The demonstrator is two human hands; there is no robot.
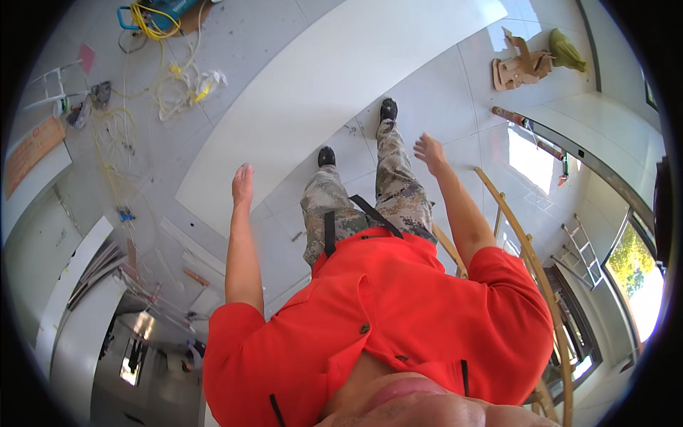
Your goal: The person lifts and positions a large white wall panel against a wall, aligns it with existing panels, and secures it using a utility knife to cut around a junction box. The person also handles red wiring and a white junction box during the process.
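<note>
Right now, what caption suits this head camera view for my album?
Empty left hand and right hand spread apart, black shoes at the edge of a long white panel.

no legible words or numbers, marks on orange-brown board at left, too small to read

Smooth grey tiled floor with scattered materials
Directly on it lie a long, flat white panel, torn brown cardboard, and an olive-green sack.
</note>
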